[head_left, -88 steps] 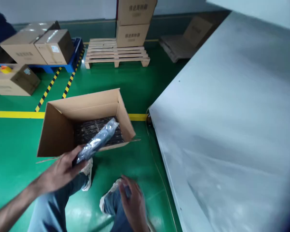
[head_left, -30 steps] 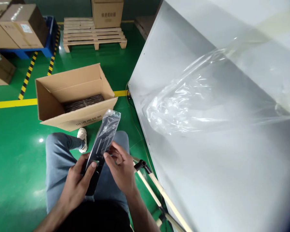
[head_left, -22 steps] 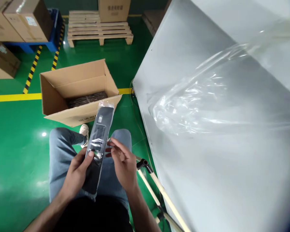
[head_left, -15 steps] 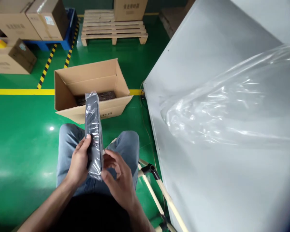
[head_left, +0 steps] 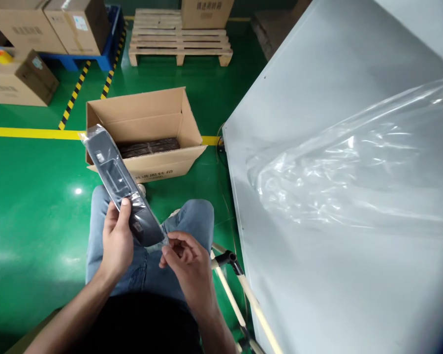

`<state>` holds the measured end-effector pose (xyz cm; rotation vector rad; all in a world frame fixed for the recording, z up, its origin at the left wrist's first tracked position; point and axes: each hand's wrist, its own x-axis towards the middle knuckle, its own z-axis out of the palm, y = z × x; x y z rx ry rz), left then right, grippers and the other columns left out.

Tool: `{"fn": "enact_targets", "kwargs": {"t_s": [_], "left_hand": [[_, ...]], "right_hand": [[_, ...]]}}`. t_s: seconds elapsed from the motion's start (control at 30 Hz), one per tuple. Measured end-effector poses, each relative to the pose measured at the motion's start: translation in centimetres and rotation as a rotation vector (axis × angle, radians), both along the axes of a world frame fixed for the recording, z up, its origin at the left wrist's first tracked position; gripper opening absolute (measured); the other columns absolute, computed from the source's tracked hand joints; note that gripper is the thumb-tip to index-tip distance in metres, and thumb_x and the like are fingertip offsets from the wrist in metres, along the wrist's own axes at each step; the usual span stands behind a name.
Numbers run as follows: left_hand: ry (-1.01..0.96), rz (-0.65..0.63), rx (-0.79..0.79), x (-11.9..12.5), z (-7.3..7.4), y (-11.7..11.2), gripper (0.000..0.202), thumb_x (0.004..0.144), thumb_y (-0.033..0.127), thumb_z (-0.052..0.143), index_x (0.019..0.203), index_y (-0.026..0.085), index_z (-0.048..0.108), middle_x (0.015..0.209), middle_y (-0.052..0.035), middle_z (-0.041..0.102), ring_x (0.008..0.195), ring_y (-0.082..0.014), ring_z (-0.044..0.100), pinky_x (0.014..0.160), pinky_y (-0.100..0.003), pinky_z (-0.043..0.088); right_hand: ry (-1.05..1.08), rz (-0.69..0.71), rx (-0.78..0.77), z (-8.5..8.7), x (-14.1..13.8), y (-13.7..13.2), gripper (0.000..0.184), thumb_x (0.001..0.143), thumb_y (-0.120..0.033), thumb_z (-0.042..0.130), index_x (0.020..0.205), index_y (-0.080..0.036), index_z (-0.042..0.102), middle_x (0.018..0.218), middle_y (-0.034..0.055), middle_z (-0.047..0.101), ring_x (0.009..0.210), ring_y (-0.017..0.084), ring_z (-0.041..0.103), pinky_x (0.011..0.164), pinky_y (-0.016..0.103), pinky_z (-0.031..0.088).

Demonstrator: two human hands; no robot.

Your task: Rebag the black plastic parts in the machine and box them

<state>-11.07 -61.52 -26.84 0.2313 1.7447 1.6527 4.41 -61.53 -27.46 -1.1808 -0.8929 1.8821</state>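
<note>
My left hand grips a long black part sealed in a clear plastic bag, held above my lap with its far end tilted up and to the left. My right hand is curled and pinches the loose plastic at the bag's lower end. Ahead on the floor stands an open cardboard box with more black bagged parts lying in its bottom.
A grey table fills the right side, with a big clear plastic sheet lying on it. A tube frame runs by my right knee. Cardboard boxes, a blue pallet and a wooden pallet stand on the green floor behind.
I lifted the bagged part from the box to my lap. Over the last half second its far end swung left, and my right hand moved to the bag's lower end.
</note>
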Motion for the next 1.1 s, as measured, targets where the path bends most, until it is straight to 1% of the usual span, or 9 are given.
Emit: {"fn": "enact_targets", "kwargs": {"t_s": [0.13,0.23,0.37,0.5,0.7,0.8,0.87,1.0,1.1], "left_hand": [[-0.005,0.018,0.005,-0.1,0.7,0.3,0.045,0.080,0.062,0.082,0.093,0.021,0.069,0.088,0.0013,0.073,0.074,-0.0127,0.062,0.067,-0.023,0.050],[-0.010,0.011,-0.027,0.1,1.2,0.4,0.046,0.080,0.062,0.082,0.091,0.020,0.068,0.082,0.0028,0.070,0.068,-0.0112,0.059,0.064,-0.022,0.048],[-0.037,0.004,-0.007,0.6,1.7,0.4,0.045,0.079,0.061,0.084,0.091,0.020,0.068,0.080,0.0036,0.069,0.066,-0.0105,0.059,0.065,-0.022,0.050],[-0.144,0.017,0.103,1.2,1.8,0.5,0.042,0.079,0.056,0.086,0.099,0.022,0.071,0.092,0.0026,0.073,0.079,-0.0116,0.066,0.070,-0.019,0.053],[-0.300,0.059,0.189,1.5,1.0,0.5,0.050,0.073,0.058,0.090,0.104,0.024,0.072,0.098,0.0016,0.077,0.080,-0.0129,0.071,0.070,-0.020,0.057],[-0.355,-0.064,0.237,1.3,0.8,0.3,0.051,0.073,0.063,0.088,0.098,0.021,0.071,0.085,-0.0006,0.076,0.069,-0.0148,0.070,0.064,-0.024,0.058],[-0.414,-0.174,0.266,1.2,0.9,0.2,0.051,0.077,0.064,0.084,0.100,0.021,0.070,0.078,-0.0011,0.073,0.061,-0.0155,0.066,0.058,-0.026,0.057],[-0.518,-0.324,0.309,1.1,1.2,-0.1,0.048,0.086,0.061,0.076,0.113,0.021,0.069,0.072,-0.0004,0.068,0.054,-0.0156,0.061,0.053,-0.029,0.055],[-0.571,-0.404,0.321,1.0,1.1,-0.5,0.047,0.086,0.059,0.077,0.107,0.018,0.071,0.067,-0.0004,0.066,0.050,-0.0150,0.059,0.051,-0.028,0.054]], "right_hand": [[0.138,-0.029,-0.135,0.3,0.3,0.5,0.030,0.077,-0.041,0.088,0.095,-0.023,0.072,0.071,-0.0056,0.060,0.047,0.007,0.046,0.044,0.023,0.050],[0.191,-0.028,-0.156,0.5,0.4,0.7,0.030,0.078,-0.042,0.088,0.093,-0.023,0.072,0.072,-0.0056,0.056,0.048,0.005,0.041,0.043,0.021,0.045],[0.169,-0.060,-0.010,-0.2,0.2,0.5,0.033,0.082,-0.046,0.085,0.104,-0.026,0.071,0.077,-0.0041,0.059,0.063,0.011,0.056,0.060,0.025,0.054],[0.123,-0.061,0.105,-0.9,0.0,-0.2,0.050,0.077,-0.043,0.090,0.119,-0.028,0.067,0.093,0.0002,0.070,0.087,0.017,0.069,0.083,0.031,0.060],[-0.132,0.031,0.357,-1.4,1.3,-1.2,0.028,0.088,-0.031,0.079,0.115,-0.028,0.071,0.095,0.0017,0.072,0.089,0.017,0.071,0.084,0.029,0.060],[-0.291,0.122,0.580,-1.3,2.4,-1.2,0.031,0.088,-0.027,0.079,0.118,-0.029,0.072,0.091,0.0019,0.075,0.085,0.019,0.072,0.084,0.030,0.059],[-0.277,0.170,0.656,-0.8,3.1,-0.8,0.040,0.086,-0.030,0.081,0.124,-0.030,0.070,0.085,0.0003,0.075,0.079,0.019,0.072,0.082,0.032,0.059],[-0.153,0.283,0.700,0.5,3.6,0.7,0.058,0.075,-0.057,0.090,0.122,-0.028,0.072,0.100,0.0053,0.076,0.087,0.024,0.072,0.083,0.036,0.059],[-0.070,0.322,0.729,1.0,3.3,1.6,0.073,0.070,-0.074,0.085,0.125,-0.027,0.073,0.110,0.0084,0.075,0.096,0.028,0.072,0.090,0.040,0.059]]}}
